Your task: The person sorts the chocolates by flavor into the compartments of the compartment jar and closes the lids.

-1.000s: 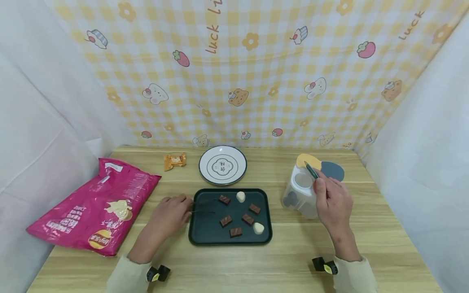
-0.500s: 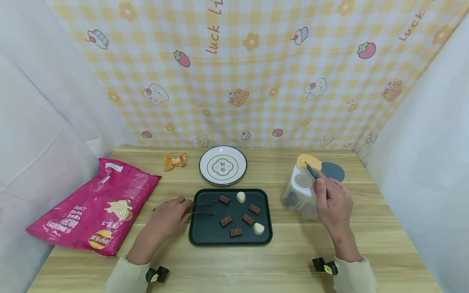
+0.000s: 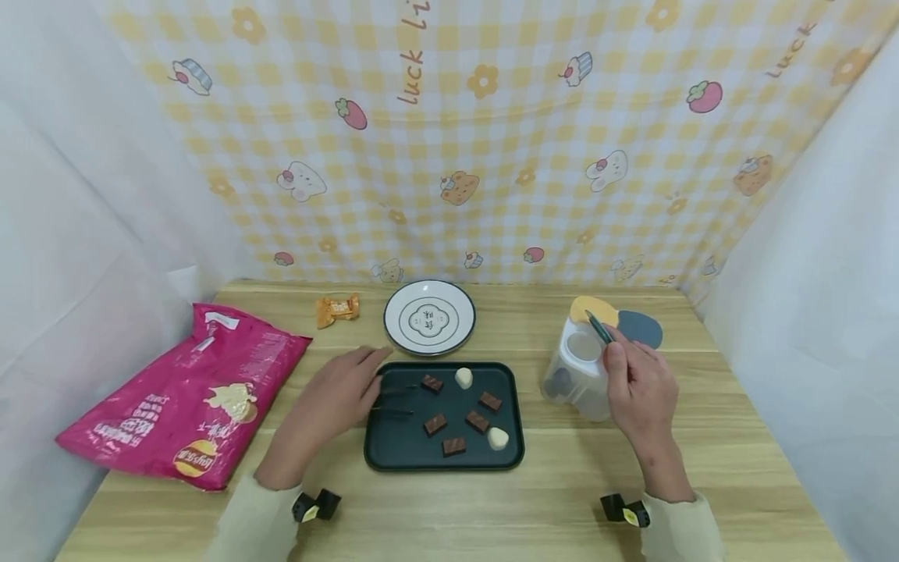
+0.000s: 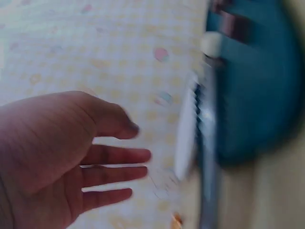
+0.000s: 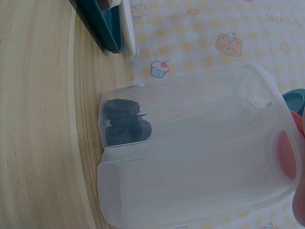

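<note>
Fingers spread and straight, my left hand is over the left edge of a dark green tray. Tongs lie across that edge beneath it, tips inside the tray; in the left wrist view the metal tongs show apart from the fingers. Several brown chocolate pieces and two whitish pieces sit in the tray. My right hand grips the top of a clear, divided storage container beside its raised dark green lid. Dark wrapped pieces lie inside one compartment.
A white plate with a dark rim stands behind the tray. An orange-wrapped candy lies to its left. At far left is a large magenta chip bag. The container's yellow flap and blue-grey flap stick out behind it.
My left hand has let go of the tongs and lifted forward and right, its fingers extending toward the plate. The right hand and the container have stayed in place.
</note>
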`<state>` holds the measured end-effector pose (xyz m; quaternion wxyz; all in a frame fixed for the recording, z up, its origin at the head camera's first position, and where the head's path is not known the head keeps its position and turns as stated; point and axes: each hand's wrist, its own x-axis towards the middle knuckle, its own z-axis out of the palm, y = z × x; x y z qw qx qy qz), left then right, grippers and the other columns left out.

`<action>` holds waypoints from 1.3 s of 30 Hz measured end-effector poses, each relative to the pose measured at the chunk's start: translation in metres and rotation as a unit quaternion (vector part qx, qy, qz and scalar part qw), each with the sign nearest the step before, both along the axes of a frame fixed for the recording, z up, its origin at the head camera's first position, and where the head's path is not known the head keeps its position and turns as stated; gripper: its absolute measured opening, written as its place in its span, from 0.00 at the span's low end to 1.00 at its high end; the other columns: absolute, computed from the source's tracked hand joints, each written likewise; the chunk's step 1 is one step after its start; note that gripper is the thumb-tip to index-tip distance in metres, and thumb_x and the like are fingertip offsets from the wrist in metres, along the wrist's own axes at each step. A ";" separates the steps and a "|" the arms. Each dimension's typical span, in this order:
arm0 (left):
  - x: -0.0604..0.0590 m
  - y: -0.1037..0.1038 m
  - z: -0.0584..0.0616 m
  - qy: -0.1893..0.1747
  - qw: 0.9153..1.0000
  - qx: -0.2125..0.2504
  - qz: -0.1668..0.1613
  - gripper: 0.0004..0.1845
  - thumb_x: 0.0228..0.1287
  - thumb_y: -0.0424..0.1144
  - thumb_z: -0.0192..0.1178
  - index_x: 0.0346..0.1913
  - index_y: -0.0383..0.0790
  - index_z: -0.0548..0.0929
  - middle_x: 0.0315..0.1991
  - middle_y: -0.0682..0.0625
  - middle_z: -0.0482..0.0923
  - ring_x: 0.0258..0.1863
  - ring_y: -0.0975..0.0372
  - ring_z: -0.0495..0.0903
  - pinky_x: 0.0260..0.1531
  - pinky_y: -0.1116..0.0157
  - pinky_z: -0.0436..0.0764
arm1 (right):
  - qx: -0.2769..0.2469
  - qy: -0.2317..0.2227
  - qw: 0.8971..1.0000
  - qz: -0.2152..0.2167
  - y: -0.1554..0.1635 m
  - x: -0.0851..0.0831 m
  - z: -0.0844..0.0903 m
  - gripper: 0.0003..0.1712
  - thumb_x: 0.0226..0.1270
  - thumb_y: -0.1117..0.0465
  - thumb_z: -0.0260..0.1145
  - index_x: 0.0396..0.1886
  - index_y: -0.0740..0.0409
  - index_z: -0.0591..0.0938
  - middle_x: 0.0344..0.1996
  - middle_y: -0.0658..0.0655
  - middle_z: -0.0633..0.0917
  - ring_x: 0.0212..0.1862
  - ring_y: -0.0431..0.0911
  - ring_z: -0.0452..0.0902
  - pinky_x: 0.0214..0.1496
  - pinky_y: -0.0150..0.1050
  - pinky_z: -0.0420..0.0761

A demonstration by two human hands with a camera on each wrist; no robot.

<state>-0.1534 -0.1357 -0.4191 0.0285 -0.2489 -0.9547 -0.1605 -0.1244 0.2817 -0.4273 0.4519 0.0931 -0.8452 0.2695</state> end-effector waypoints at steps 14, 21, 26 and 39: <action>-0.035 0.137 0.040 -0.037 0.960 0.144 -0.237 0.24 0.80 0.33 0.51 0.75 0.42 0.70 0.73 0.48 0.70 0.71 0.59 0.69 0.65 0.59 0.71 | 0.002 0.012 1.000 0.006 0.000 -0.001 0.001 0.22 0.81 0.55 0.57 0.44 0.66 0.91 0.40 0.61 0.90 0.24 0.57 0.83 0.61 0.31 0.69; -0.043 0.189 0.035 -0.044 0.933 0.210 -0.287 0.30 0.79 0.30 0.49 0.80 0.39 0.60 0.79 0.46 0.59 0.77 0.63 0.56 0.72 0.66 0.58 | 0.006 0.005 1.000 0.011 0.001 0.001 0.001 0.20 0.81 0.56 0.57 0.51 0.65 0.90 0.34 0.62 0.90 0.32 0.59 0.87 0.62 0.34 0.71; -0.045 0.207 0.035 -0.061 0.924 0.220 -0.307 0.35 0.74 0.25 0.47 0.82 0.39 0.56 0.80 0.47 0.55 0.77 0.68 0.50 0.71 0.70 0.55 | 0.011 0.011 1.000 0.019 0.001 -0.001 0.001 0.20 0.81 0.56 0.57 0.51 0.65 0.90 0.28 0.62 0.89 0.31 0.59 0.87 0.62 0.32 0.71; -0.044 0.213 0.035 -0.069 0.927 0.212 -0.301 0.40 0.68 0.22 0.48 0.82 0.42 0.55 0.81 0.50 0.55 0.77 0.71 0.49 0.68 0.71 0.60 | 0.028 0.002 0.999 0.023 0.003 0.002 0.003 0.22 0.82 0.53 0.55 0.54 0.64 0.89 0.16 0.56 0.81 0.24 0.55 0.82 0.60 0.41 0.75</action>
